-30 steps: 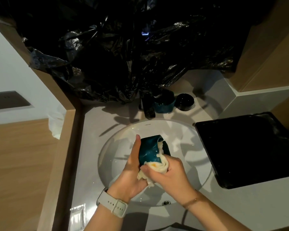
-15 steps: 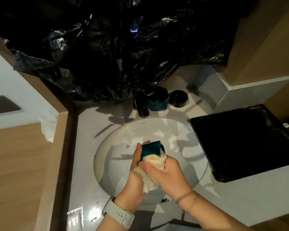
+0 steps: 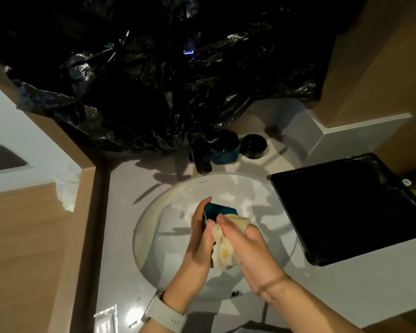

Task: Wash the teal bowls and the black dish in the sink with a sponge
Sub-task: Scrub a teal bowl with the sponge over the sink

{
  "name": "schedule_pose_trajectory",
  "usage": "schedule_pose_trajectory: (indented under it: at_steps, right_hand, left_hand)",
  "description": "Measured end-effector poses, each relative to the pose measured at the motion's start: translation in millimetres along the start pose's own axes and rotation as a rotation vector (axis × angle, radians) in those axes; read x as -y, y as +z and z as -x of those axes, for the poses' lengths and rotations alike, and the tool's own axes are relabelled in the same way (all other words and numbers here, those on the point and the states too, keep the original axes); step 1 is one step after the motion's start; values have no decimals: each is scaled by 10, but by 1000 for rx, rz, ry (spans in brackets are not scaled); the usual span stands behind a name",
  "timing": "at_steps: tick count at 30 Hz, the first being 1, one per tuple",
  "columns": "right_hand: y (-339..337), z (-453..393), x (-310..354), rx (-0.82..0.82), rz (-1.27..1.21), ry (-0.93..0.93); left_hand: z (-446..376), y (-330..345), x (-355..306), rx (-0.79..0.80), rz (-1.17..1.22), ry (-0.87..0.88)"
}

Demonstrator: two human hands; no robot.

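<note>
Both your hands work together over the white sink (image 3: pixel 154 227), low in the middle of the view. Your left hand (image 3: pixel 199 246) holds a teal bowl (image 3: pixel 220 211) on its edge, fingers straight along the bowl's outer side and pointing to 12 o'clock. Your right hand (image 3: pixel 247 246) grips a pale sponge (image 3: pixel 226 253) with a yellow spot and presses it against the bowl; the sponge covers most of the bowl, so only its top part shows. On the left wrist sits a white watch (image 3: pixel 165 313).

At 12 o'clock from the sink stands the dark faucet (image 3: pixel 202 157). Just beside it, at 1 o'clock, a second teal bowl (image 3: pixel 223 152) rests on the table (image 3: pixel 346 289), and next to that one the black dish (image 3: pixel 253 146). At 3 o'clock a black tray (image 3: pixel 346 207) lies on the table. Black plastic sheet (image 3: pixel 154 80) hangs over the wall behind.
</note>
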State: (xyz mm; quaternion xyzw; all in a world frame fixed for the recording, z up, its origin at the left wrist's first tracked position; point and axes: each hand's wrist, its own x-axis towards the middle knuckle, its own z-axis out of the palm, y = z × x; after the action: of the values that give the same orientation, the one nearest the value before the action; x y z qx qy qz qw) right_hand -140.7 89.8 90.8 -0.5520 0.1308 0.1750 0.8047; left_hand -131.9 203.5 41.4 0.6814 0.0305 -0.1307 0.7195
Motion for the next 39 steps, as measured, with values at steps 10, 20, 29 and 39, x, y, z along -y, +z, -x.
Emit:
schedule_pose_trajectory:
  at_steps: [10, 20, 29, 39]
  right_hand:
    - [93, 41, -76, 15, 218, -117]
    - [96, 26, 62, -24, 99, -19]
    - [84, 28, -147, -20, 310, -243]
    - [-39, -81, 112, 19, 31, 137]
  left_hand:
    - [12, -33, -201, -67, 395, -175]
    - [104, 3, 38, -4, 96, 36]
    - [-4, -106, -376, 47, 385, -385]
    - [125, 54, -134, -97, -248, 82]
